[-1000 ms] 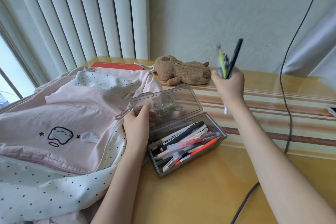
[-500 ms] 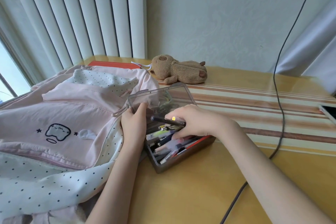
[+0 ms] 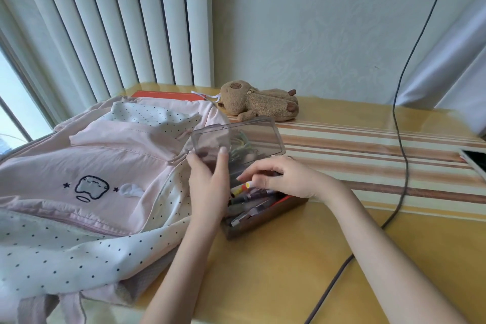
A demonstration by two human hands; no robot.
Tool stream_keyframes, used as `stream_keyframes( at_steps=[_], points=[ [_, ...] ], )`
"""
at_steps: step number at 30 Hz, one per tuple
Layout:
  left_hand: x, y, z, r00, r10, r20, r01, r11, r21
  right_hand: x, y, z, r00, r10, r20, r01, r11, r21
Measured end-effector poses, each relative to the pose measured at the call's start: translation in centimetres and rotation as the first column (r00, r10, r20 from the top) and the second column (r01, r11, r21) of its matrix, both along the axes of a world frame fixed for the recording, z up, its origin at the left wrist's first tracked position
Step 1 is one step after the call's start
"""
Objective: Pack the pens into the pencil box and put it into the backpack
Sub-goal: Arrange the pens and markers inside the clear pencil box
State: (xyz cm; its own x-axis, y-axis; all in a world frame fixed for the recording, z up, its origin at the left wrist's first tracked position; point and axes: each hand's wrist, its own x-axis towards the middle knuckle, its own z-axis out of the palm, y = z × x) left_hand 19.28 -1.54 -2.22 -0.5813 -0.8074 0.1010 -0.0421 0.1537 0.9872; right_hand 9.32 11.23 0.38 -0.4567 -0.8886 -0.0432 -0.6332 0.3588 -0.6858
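Note:
A clear grey pencil box [image 3: 265, 221] lies on the yellow table beside a pink backpack [image 3: 86, 166], its hinged lid [image 3: 252, 137] standing open. Several pens [image 3: 249, 205] lie inside it. My left hand [image 3: 209, 184] grips the box's left end and lid corner. My right hand [image 3: 284, 179] rests over the box, fingers curled on a bunch of pens with their tips pointing left into it. The backpack lies flat with a dotted white lining showing.
A brown plush toy [image 3: 259, 101] lies behind the box. An orange book [image 3: 165, 95] pokes out behind the backpack. A dark cable [image 3: 399, 139] runs down across the table at right. A phone [image 3: 476, 163] lies at the right edge.
My right hand came down from the air with a bunch of pens and now lies on the box. My left hand stayed on the box's left end.

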Motion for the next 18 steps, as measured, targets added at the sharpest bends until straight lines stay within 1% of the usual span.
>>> stream_keyframes(
  at_steps=[2, 3, 4, 5, 7, 8, 9, 11, 13, 14, 15, 16, 17, 18],
  points=[
    [-1.0, 0.3, 0.1, 0.993, -0.004, 0.117, 0.024, 0.984, -0.174, -0.2, 0.0, -1.0, 0.97, -0.071, -0.234, 0.071, 0.997, -0.01],
    [-1.8, 0.2, -0.1, 0.986, -0.017, 0.167, 0.054, 0.974, -0.22, -0.2, 0.0, -1.2, 0.943, -0.112, -0.315, 0.107, 0.994, -0.033],
    [-2.5, 0.3, -0.1, 0.979, -0.052, 0.197, 0.099, 0.966, -0.24, -0.3, 0.2, -1.4, 0.929, -0.159, -0.335, 0.144, 0.987, -0.07],
    [-3.2, 0.3, -0.3, 0.973, -0.111, 0.2, 0.158, 0.959, -0.234, -0.4, 0.6, -1.4, 0.929, -0.212, -0.305, 0.185, 0.976, -0.117],
    [-4.5, 0.4, -0.4, 0.958, -0.25, 0.141, 0.273, 0.943, -0.188, -0.5, 1.5, -1.3, 0.937, -0.309, -0.159, 0.276, 0.94, -0.199],
    [-5.1, 0.4, -0.5, 0.947, -0.303, 0.11, 0.318, 0.935, -0.157, -0.6, 2.0, -1.4, 0.931, -0.348, -0.114, 0.315, 0.919, -0.236],
    [-5.6, 0.4, -0.7, 0.937, -0.337, 0.086, 0.346, 0.93, -0.124, -0.6, 2.4, -1.5, 0.916, -0.384, -0.116, 0.345, 0.902, -0.26],
    [-5.9, 0.3, -1.2, 0.927, -0.37, 0.061, 0.374, 0.925, -0.071, -0.8, 2.6, -2.0, 0.864, -0.448, -0.228, 0.381, 0.88, -0.283],
    [-5.6, 0.4, -1.9, 0.927, -0.376, 0.001, 0.376, 0.926, -0.023, -1.0, 2.7, -2.7, 0.789, -0.497, -0.362, 0.401, 0.862, -0.31],
    [-5.2, 0.6, -2.2, 0.93, -0.364, -0.047, 0.364, 0.931, -0.009, -1.0, 2.8, -2.9, 0.736, -0.54, -0.409, 0.428, 0.839, -0.336],
    [-4.6, 0.9, -2.6, 0.939, -0.332, -0.091, 0.331, 0.943, -0.027, -1.2, 3.1, -3.1, 0.674, -0.595, -0.439, 0.472, 0.803, -0.364],
    [-4.0, 1.3, -2.8, 0.952, -0.281, -0.122, 0.274, 0.959, -0.074, -1.3, 3.5, -3.3, 0.619, -0.647, -0.445, 0.523, 0.762, -0.381],
    [-3.5, 1.7, -2.8, 0.967, -0.209, -0.144, 0.189, 0.971, -0.143, -1.3, 3.9, -3.3, 0.589, -0.682, -0.433, 0.572, 0.731, -0.373],
    [-2.9, 2.0, -2.7, 0.976, -0.132, -0.171, 0.089, 0.967, -0.237, -1.3, 4.2, -3.4, 0.586, -0.694, -0.417, 0.612, 0.717, -0.334]
  ],
)
